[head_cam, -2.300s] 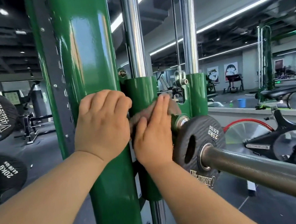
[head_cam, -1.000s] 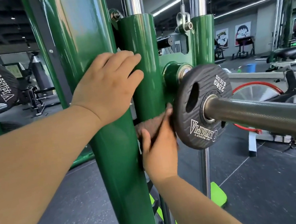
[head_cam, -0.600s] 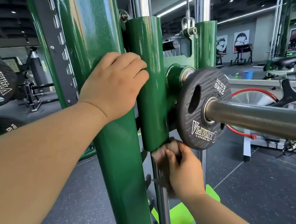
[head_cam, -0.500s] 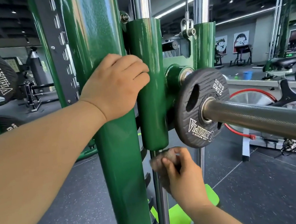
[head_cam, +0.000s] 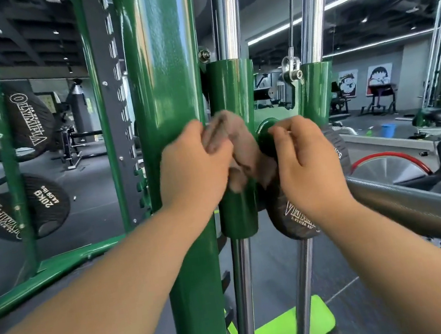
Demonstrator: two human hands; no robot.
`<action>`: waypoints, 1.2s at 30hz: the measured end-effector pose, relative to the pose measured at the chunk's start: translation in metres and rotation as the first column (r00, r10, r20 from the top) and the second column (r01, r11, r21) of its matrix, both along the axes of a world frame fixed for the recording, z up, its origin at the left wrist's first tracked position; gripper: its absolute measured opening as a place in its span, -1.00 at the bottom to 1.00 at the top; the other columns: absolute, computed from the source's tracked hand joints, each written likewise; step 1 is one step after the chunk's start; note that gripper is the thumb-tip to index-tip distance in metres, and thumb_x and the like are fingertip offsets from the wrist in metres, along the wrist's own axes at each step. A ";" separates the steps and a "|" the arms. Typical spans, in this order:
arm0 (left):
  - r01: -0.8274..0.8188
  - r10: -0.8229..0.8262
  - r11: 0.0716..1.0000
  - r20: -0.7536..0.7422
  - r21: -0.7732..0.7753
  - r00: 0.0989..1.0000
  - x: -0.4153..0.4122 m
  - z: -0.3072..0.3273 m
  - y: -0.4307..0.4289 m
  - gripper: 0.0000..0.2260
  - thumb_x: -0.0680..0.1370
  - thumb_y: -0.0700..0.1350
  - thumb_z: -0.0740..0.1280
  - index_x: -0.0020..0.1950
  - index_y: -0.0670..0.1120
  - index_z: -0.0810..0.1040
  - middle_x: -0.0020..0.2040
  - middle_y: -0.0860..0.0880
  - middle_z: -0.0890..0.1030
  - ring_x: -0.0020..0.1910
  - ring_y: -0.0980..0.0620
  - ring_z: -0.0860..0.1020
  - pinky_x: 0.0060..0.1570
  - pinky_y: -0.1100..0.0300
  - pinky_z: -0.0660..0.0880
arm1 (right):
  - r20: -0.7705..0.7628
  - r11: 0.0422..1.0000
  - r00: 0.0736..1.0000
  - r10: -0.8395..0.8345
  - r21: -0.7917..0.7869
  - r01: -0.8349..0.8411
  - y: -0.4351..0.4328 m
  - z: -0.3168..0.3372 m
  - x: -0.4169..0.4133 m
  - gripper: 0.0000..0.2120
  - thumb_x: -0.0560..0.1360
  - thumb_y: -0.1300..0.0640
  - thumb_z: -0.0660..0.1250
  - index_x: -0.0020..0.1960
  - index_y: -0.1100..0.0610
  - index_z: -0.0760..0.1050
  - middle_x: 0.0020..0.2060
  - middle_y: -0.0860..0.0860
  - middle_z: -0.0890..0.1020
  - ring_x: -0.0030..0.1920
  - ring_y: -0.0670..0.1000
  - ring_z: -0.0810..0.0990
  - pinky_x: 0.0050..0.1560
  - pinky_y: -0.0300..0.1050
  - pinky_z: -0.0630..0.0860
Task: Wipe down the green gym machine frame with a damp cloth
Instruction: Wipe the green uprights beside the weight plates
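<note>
Gym hall, dark rubber floor (head_cam: 87, 193), ceiling strip lights, seen from the head of a person standing close to a glossy green gym machine frame (head_cam: 164, 74). One brown cloth (head_cam: 238, 143) lies against the nearer green sleeve (head_cam: 230, 84), about halfway up it, just right of the thick main upright. Both bare hands meet at the cloth. The left hand (head_cam: 193, 168) curves round the upright with its fingers on the cloth's left side. The right hand (head_cam: 307, 158), fingers curled, is at the cloth's right edge. Motion blur hides which hand actually grips it, so I cannot tell.

Progress, as a judgement: wiping looks mid-way. The paint shines everywhere and shows no wet streaks, so finished areas cannot be picked out. The farther sleeve (head_cam: 316, 88), the low base rail (head_cam: 43, 278) and the thin post (head_cam: 3, 143) at left probably remain.

Counted: two hands, one cloth, two green sleeves, two chrome guide rods (head_cam: 225, 7), one barbell (head_cam: 422, 210), three black weight plates: one on the barbell (head_cam: 293, 213), two stored at left (head_cam: 4, 123)
</note>
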State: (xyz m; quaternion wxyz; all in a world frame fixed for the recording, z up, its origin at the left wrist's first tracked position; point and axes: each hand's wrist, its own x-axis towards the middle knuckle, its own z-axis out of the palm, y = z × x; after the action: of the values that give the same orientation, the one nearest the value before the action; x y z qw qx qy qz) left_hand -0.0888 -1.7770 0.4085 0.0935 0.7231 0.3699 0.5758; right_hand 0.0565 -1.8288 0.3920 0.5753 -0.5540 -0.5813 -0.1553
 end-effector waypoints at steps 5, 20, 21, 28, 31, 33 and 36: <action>-0.296 0.410 0.898 -0.378 0.326 0.830 0.016 0.047 0.018 -0.75 0.56 -0.30 0.23 0.21 -0.15 0.33 0.18 -0.15 0.38 -0.22 -0.07 0.43 -0.39 0.09 0.27 | 0.276 0.961 0.932 -0.233 -0.080 0.264 0.033 0.003 0.038 -0.79 0.60 0.10 0.15 0.08 0.13 0.53 0.08 0.02 0.61 0.15 0.12 0.51 0.36 0.11 0.29; -0.292 0.438 0.890 -0.482 0.349 0.759 0.069 -0.097 0.028 -0.43 0.60 -0.19 0.00 0.52 -0.42 -0.13 0.49 -0.49 0.03 0.50 -0.40 0.11 0.47 -0.13 0.20 | 0.431 0.961 0.859 -0.276 0.128 0.245 0.025 -0.044 0.021 -0.71 0.56 0.04 0.15 -0.03 0.07 0.64 0.11 -0.02 0.65 0.32 0.07 0.44 0.24 -0.01 0.25; -0.285 0.401 0.912 -0.498 0.294 0.769 0.068 -0.110 0.023 -0.42 0.61 -0.17 0.00 0.53 -0.41 -0.14 0.51 -0.47 -0.04 0.52 -0.37 0.09 0.49 -0.11 0.16 | 0.424 0.964 0.865 -0.266 0.139 0.228 0.021 -0.048 0.022 -0.72 0.56 0.04 0.15 -0.02 0.07 0.64 0.09 -0.04 0.65 0.27 0.06 0.46 0.18 -0.01 0.27; 0.014 -0.016 1.000 0.095 0.019 0.995 0.060 0.001 0.007 -0.45 0.64 -0.29 0.14 0.59 0.04 0.11 0.61 0.04 0.04 0.48 0.01 0.24 0.13 0.47 0.12 | 0.254 0.991 0.962 -0.097 0.113 0.070 0.018 -0.025 0.021 -0.61 0.62 0.04 0.06 -0.02 0.17 0.63 -0.11 0.03 0.66 0.02 0.07 0.47 0.15 -0.10 0.36; -0.020 0.020 0.999 0.001 0.031 1.000 0.061 0.049 0.016 -0.43 0.65 -0.28 0.11 0.61 0.02 0.01 0.62 0.05 -0.07 0.49 -0.01 0.25 0.29 0.32 0.23 | 0.219 0.989 0.972 -0.085 0.139 0.055 0.007 -0.022 0.016 -0.60 0.63 0.02 0.05 0.01 0.17 0.62 -0.12 0.01 0.64 -0.02 0.05 0.45 0.09 -0.15 0.35; -0.037 0.040 0.998 -0.069 0.046 0.997 0.062 0.036 0.019 -0.42 0.64 -0.27 0.10 0.62 -0.03 -0.05 0.62 0.00 -0.14 0.51 -0.06 0.24 0.33 0.19 0.31 | 0.189 0.993 0.982 -0.032 0.119 0.009 0.001 -0.028 0.018 -0.61 0.62 0.01 0.05 0.03 0.16 0.61 -0.12 0.00 0.63 -0.07 0.01 0.49 -0.01 -0.20 0.34; -0.030 0.034 0.999 -0.111 0.037 0.993 0.060 -0.016 0.017 -0.40 0.63 -0.26 0.11 0.61 -0.05 -0.08 0.62 -0.02 -0.15 0.52 -0.08 0.21 0.28 0.21 0.32 | 0.118 0.998 0.992 0.055 0.031 -0.059 -0.007 -0.047 0.021 -0.56 0.60 -0.08 0.02 -0.01 0.13 0.60 -0.28 -0.01 0.65 -0.26 0.01 0.58 -0.18 -0.08 0.46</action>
State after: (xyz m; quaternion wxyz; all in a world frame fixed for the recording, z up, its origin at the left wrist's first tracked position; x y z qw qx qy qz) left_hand -0.0290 -1.7599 0.3928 0.0509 0.7497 0.3760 0.5422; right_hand 0.0776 -1.8361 0.3447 0.5539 -0.5172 -0.6268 -0.1811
